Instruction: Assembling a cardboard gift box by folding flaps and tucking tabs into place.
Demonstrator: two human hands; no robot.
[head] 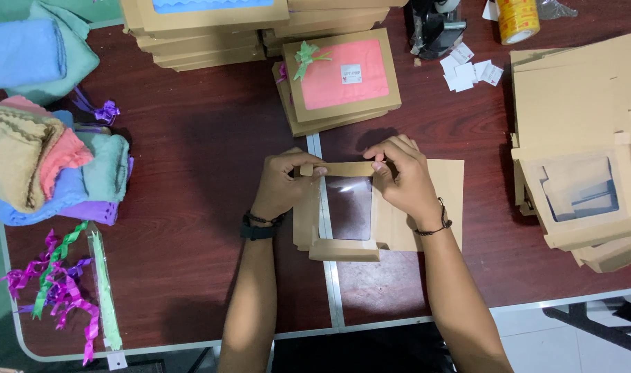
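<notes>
— Dark brown tabletop [191, 207] is filling the frame, with a pale metal seam running down its middle. What is lying nearest to the person?

— Curly ribbons [53, 283] in purple, pink and green are resting by the near left edge. Just past the forearms, a flat brown cardboard box lid [343, 249] with a clear window is sitting across the seam.

— What are the hands doing?

— The left hand [282, 185] is pinching the lid's far flap at its left end, fingers closed on the card. The right hand [402, 176] is gripping the same flap at its right end, thumb and fingers clamped on it.

— And farther off?

— Folded towels [46, 166] are piling up at the left. Flat windowed box blanks [585, 186] are stacking at the right. Beyond the hands, a finished box [343, 76] showing pink cloth and a green bow is lying on others, and a yellow tape roll [517, 19] is standing at the far edge
</notes>
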